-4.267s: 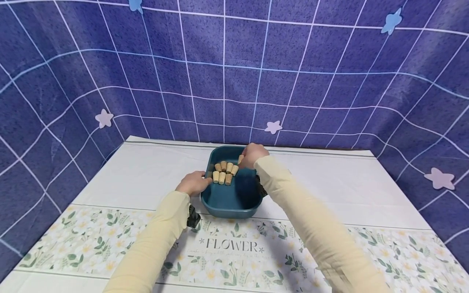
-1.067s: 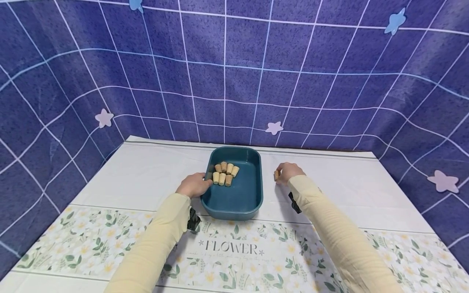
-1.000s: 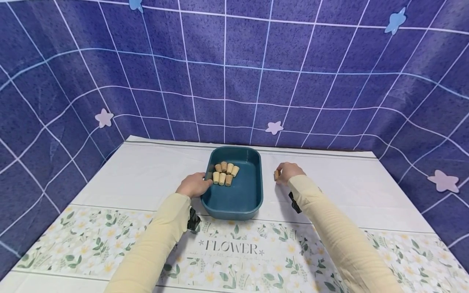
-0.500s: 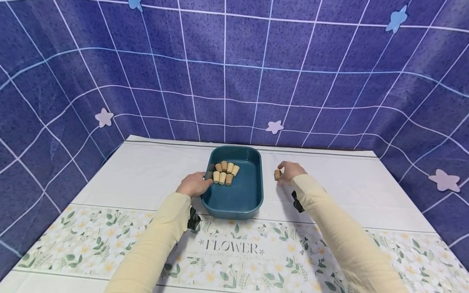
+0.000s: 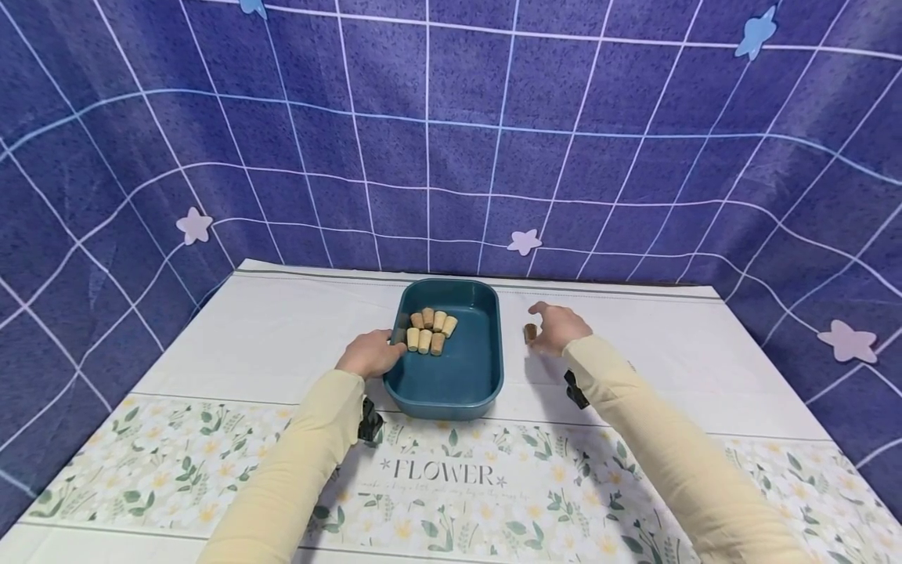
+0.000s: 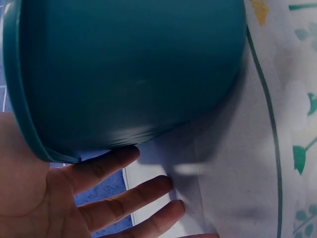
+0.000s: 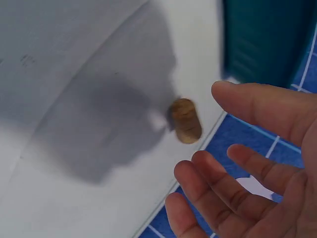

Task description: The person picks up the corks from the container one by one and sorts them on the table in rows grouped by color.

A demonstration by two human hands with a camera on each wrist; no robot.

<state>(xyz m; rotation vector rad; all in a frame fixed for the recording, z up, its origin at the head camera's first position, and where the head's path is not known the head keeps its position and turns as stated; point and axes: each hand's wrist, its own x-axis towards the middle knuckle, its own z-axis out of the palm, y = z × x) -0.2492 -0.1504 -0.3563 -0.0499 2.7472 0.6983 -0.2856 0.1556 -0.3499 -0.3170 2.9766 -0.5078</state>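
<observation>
A teal plastic bin (image 5: 451,409) stands mid-table with several tapered corks (image 5: 425,341) grouped in its left half. My left hand (image 5: 369,354) grips the bin's left wall, thumb over the rim and fingers along the outside. The left wrist view has the bin's outer wall (image 6: 133,74) filling the top, with the spread fingers (image 6: 126,198) below it. To the right of the bin, a single brown cork (image 5: 530,334) stands on the white cloth. Close beside that cork (image 7: 186,121), my right hand (image 5: 560,327) is spread, thumb and fingers apart and holding nothing.
White cloth (image 5: 634,352) covers the table, with a floral band (image 5: 211,462) reading FLOWER along the front. A blue grid-patterned curtain (image 5: 451,157) hangs behind and on both sides.
My right hand took a cork from the bin to the table on the right, then let go, its fingers spreading apart. The left hand stays on the bin.
</observation>
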